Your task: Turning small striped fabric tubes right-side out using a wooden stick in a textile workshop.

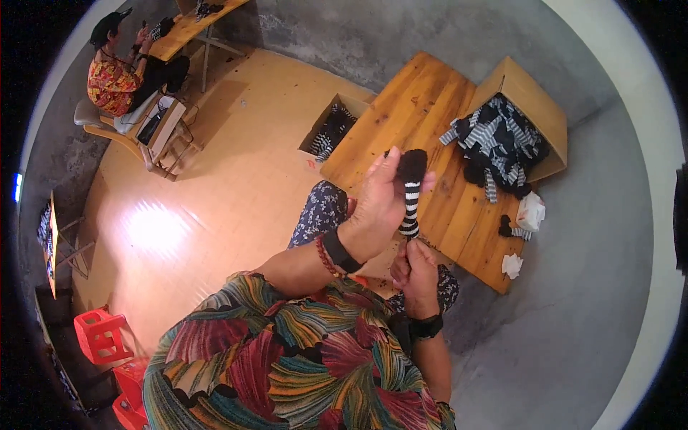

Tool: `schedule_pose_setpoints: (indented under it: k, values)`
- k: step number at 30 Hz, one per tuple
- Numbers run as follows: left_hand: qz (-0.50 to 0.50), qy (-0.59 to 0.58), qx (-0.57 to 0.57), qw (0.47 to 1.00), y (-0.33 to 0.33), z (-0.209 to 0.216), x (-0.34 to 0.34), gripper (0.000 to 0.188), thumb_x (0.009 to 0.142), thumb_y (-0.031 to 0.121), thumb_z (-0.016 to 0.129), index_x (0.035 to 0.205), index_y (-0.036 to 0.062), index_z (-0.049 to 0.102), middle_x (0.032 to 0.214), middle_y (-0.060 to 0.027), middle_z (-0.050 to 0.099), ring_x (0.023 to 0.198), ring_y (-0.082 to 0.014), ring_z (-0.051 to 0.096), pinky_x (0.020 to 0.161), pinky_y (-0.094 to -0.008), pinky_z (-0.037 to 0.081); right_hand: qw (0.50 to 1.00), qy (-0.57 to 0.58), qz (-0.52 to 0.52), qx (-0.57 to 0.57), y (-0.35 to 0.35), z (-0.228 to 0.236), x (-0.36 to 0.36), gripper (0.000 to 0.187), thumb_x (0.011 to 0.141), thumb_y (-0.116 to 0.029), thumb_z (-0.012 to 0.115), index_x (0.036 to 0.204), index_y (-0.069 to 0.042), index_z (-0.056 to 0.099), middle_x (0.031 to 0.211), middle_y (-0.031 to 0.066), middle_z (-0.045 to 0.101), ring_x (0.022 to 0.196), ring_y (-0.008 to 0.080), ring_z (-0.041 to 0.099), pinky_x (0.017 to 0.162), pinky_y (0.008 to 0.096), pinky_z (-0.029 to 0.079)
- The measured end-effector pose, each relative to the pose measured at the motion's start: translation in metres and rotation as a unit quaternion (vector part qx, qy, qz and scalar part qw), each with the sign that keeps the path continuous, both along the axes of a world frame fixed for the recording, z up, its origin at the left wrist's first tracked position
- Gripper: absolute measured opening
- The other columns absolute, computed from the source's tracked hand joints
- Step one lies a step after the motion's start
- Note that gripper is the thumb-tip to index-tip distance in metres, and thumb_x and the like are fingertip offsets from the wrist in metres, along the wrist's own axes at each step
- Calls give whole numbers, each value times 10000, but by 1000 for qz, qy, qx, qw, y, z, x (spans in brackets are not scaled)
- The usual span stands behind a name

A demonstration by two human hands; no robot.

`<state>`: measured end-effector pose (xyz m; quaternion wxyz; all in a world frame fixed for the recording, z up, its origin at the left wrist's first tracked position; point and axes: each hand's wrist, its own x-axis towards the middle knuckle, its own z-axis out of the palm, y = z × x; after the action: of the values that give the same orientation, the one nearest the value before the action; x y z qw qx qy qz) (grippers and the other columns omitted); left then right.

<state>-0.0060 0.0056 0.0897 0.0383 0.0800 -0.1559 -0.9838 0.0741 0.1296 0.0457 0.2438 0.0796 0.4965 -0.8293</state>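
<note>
Between my hands is a small sock-like knitted piece (411, 193), with black and white stripes and a rounded, fuzzy black end at the top. It is stretched upright above the near side of the wooden table. My left hand (378, 204) supports it from the left and behind, its thumb beside the fuzzy end and fingertips showing to the right. Lower down, my right hand (416, 271) is closed around the striped end, fingers pinched together. Whatever lies inside that pinch is hidden.
A cardboard box (534, 107) lies tipped on the wooden table (401, 107), spilling striped knitted pieces (502, 140). Nearby are a white tissue pack (530, 212) and a crumpled tissue (512, 266). Another box (309, 136) stands beyond the table. Red stools (100, 335) and a seated person (118, 79) are leftward.
</note>
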Motion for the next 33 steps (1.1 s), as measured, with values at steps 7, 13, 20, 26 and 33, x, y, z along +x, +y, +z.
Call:
schedule_pose_setpoints:
  k: [7, 13, 20, 26, 33]
  values:
    - [76, 122, -71, 987, 1, 19, 1, 114, 860, 133, 503, 895, 33, 459, 883, -116, 575, 763, -231, 597, 665, -355, 518, 997, 62, -52, -3, -22, 17, -7, 267, 899, -270, 435, 730, -65, 458, 497, -37, 337, 391, 61, 274, 359, 205, 233]
    - [-157, 173, -276, 932, -67, 29, -7, 339, 740, 143, 613, 1041, 21, 519, 824, -34, 580, 749, -105, 561, 681, -230, 447, 981, 82, -32, 171, 13, 20, -5, 255, 880, -211, 482, 675, -60, 474, 539, -52, 370, 473, 32, 330, 419, 198, 242]
    - [-308, 308, -497, 751, -95, 46, -30, 196, 671, 133, 694, 759, -11, 595, 771, -10, 574, 719, -87, 526, 624, -222, 401, 957, 154, -2, 247, 23, 23, -5, 237, 851, -183, 511, 675, -25, 513, 550, -50, 399, 470, 28, 361, 413, 188, 274]
    - [-235, 249, -435, 833, -64, 36, -15, 171, 738, 91, 634, 881, 17, 577, 703, 37, 528, 597, -83, 498, 584, -194, 402, 942, 178, -44, 282, 25, 11, 0, 240, 854, -208, 510, 690, -33, 513, 563, -46, 407, 438, 26, 346, 383, 185, 266]
    - [-218, 116, -285, 926, -15, -7, 11, 156, 816, 156, 570, 922, 41, 577, 708, 49, 527, 504, -17, 406, 445, -177, 339, 996, 13, -54, 69, 13, 6, 4, 301, 856, -235, 503, 613, -66, 447, 504, -41, 345, 408, 57, 300, 399, 216, 231]
